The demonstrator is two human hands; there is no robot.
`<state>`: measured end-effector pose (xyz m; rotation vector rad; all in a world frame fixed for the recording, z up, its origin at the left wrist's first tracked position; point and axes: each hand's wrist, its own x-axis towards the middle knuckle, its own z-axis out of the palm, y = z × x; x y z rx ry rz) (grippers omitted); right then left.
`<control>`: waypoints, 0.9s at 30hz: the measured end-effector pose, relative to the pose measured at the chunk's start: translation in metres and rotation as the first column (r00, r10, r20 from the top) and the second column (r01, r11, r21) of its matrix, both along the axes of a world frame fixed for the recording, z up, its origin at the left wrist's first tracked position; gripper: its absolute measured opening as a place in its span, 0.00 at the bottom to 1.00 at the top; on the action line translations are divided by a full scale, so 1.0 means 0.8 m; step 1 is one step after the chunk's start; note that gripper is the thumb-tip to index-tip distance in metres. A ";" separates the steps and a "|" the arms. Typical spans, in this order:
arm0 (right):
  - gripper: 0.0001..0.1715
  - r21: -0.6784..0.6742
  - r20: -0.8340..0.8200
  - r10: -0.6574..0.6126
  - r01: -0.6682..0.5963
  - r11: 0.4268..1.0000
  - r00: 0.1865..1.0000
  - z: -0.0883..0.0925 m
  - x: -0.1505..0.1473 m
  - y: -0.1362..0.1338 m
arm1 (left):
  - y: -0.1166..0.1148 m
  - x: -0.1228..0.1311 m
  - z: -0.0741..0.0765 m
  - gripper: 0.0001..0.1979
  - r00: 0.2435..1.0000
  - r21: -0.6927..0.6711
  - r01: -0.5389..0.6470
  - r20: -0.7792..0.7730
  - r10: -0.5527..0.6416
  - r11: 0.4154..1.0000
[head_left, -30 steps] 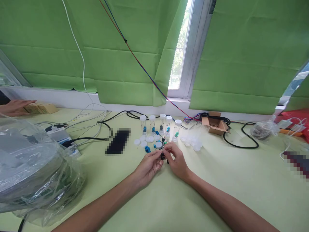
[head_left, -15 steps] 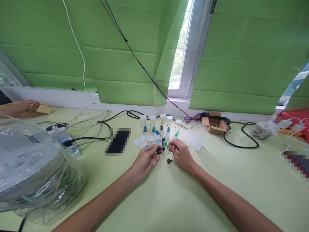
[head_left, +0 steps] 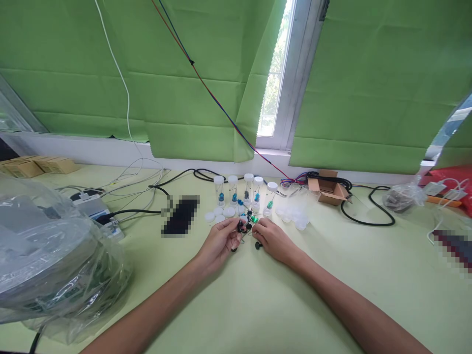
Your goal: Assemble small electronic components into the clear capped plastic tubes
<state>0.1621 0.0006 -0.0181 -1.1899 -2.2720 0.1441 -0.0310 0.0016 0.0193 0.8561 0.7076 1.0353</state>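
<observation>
My left hand (head_left: 219,241) is closed in a pinch on a small black part (head_left: 240,226). Another dark round piece (head_left: 234,250) shows at its lower fingers. My right hand (head_left: 271,237) has its fingers curled together, touching or just above the table; what they hold is hidden. Right under its fingers lies a black knob-like piece with a short stem (head_left: 257,245). Between and beyond the hands are small black pieces, thin metal pins and a bright green piece (head_left: 254,220). Several clear tubes with white caps (head_left: 233,189) stand behind, holding blue, dark or green pieces on thin stems.
White round caps (head_left: 209,217) lie left of the tubes, translucent cups (head_left: 300,223) to the right. An open cardboard box (head_left: 329,191) and black cables stand at the back. At left are a bagged round object (head_left: 55,265), a power strip (head_left: 110,226) and small boxes (head_left: 55,164).
My right hand has come down and left, closer to the black knob-like piece. A dark round piece now shows below my left fingers. The other person's hand at far left is gone from view.
</observation>
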 end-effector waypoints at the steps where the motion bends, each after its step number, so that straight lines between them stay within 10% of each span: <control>1: 0.08 0.001 0.008 -0.019 0.019 1.000 1.000 -0.001 0.000 0.000 | 0.000 0.000 0.000 0.13 1.000 -0.001 0.000 -0.002 0.000 1.000; 27: 0.04 0.069 -0.038 0.057 -0.055 0.996 0.998 -0.009 -0.040 -0.011 | -0.002 0.002 -0.001 0.12 0.999 -0.009 0.027 0.033 -0.027 1.000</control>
